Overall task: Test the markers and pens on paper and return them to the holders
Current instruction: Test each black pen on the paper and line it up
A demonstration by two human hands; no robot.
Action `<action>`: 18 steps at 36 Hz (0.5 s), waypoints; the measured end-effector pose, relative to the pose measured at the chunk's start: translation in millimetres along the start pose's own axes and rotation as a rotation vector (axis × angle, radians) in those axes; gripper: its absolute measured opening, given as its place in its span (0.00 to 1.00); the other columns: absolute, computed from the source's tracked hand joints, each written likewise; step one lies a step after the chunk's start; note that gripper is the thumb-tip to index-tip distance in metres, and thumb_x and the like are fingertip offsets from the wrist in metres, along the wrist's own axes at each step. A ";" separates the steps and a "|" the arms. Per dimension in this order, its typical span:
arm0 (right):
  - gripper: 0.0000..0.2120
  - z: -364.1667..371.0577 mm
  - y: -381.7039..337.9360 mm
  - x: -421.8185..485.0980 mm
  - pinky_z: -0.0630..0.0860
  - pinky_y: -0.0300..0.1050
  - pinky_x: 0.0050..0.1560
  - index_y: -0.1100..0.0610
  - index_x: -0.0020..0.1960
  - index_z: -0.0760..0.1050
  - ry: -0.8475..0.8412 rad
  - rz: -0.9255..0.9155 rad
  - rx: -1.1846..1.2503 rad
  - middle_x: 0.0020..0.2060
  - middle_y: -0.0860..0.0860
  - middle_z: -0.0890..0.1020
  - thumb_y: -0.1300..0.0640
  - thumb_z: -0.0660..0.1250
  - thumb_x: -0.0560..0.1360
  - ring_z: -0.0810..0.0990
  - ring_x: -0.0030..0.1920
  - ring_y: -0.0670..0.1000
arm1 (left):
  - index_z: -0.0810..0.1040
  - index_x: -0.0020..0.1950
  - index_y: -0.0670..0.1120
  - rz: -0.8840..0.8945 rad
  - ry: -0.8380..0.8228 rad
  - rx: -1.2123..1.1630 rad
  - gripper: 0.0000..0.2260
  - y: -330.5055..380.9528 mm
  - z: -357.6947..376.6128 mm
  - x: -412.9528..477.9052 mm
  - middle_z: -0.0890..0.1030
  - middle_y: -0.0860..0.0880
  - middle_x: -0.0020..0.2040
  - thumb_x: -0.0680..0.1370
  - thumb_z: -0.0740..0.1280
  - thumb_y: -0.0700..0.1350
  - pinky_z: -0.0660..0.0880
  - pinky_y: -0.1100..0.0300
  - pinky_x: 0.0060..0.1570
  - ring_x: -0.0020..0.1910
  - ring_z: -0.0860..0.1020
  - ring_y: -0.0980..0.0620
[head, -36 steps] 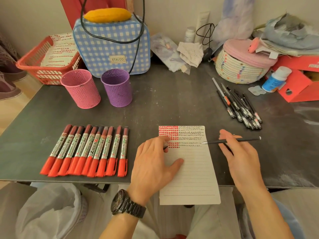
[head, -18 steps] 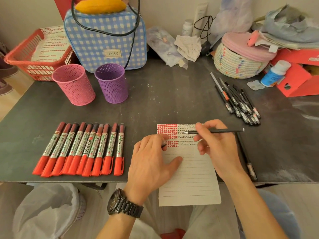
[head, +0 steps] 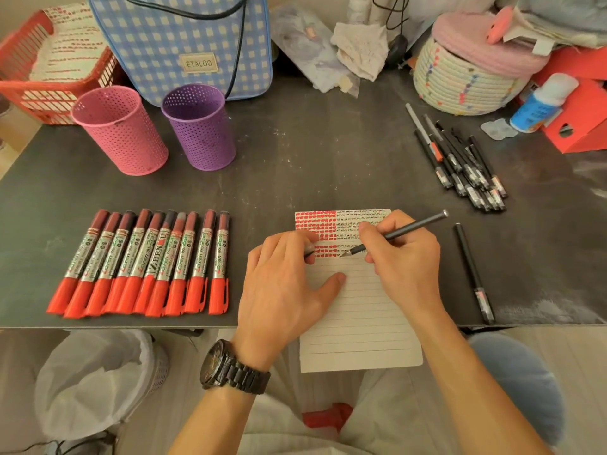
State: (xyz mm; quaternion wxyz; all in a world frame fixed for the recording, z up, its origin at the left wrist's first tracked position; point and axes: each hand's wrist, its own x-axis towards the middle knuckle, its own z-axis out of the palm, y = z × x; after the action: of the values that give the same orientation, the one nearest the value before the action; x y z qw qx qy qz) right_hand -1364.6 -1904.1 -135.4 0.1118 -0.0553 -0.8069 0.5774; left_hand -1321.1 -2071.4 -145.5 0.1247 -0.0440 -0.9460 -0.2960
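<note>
Head view is showing the right grip (head: 404, 257) clasping a pen (head: 414, 226) on paper (head: 358, 323), left grip (head: 282, 284) pressing flat-fingered, while eleven-o'clock holders (head: 121, 133) are waiting, nothing returned.

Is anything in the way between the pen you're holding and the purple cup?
Nothing visible is. The right hand holds the pen over the paper; only bare table lies between it and the purple cup.
</note>
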 end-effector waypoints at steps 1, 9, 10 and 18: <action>0.15 0.1 0.8 0.3 0.71 0.32 0.30 0.50 0.32 0.72 0.009 0.004 -0.004 0.23 0.47 0.80 0.55 0.72 0.75 0.77 0.23 0.42 | 0.62 0.46 0.56 -0.001 0.001 0.002 0.19 0.1 0.3 0.1 0.77 0.61 0.60 0.71 0.70 0.64 0.62 0.61 0.59 0.60 0.72 0.58; 0.13 1.9 2.9 1.9 0.73 0.34 0.31 0.45 0.32 0.73 0.023 -0.002 -0.029 0.23 0.45 0.80 0.50 0.71 0.74 0.81 0.27 0.44 | 0.62 0.45 0.56 0.002 0.005 0.009 0.20 -1.0 1.6 0.1 0.77 0.62 0.60 0.71 0.70 0.64 0.62 0.61 0.59 0.59 0.72 0.58; 0.12 2.0 3.3 1.8 0.72 0.34 0.31 0.46 0.32 0.73 0.024 -0.003 -0.031 0.24 0.45 0.80 0.50 0.71 0.74 0.80 0.26 0.43 | 0.62 0.46 0.56 0.004 0.007 0.008 0.20 -0.8 1.5 0.1 0.77 0.62 0.60 0.71 0.70 0.64 0.62 0.61 0.59 0.59 0.72 0.58; 0.13 3.4 4.4 1.7 0.71 0.31 0.30 0.52 0.34 0.73 0.013 -0.020 -0.050 0.24 0.48 0.81 0.54 0.72 0.75 0.78 0.24 0.41 | 0.62 0.46 0.56 0.010 0.010 0.008 0.19 -0.7 1.7 -0.3 0.77 0.61 0.59 0.71 0.70 0.63 0.59 0.63 0.58 0.59 0.72 0.58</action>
State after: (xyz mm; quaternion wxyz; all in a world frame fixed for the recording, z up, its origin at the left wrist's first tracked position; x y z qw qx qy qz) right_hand -1367.3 -1905.3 -140.4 0.1213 -0.0538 -0.8208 0.5555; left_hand -1321.3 -2071.0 -147.3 0.1309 -0.0470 -0.9464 -0.2917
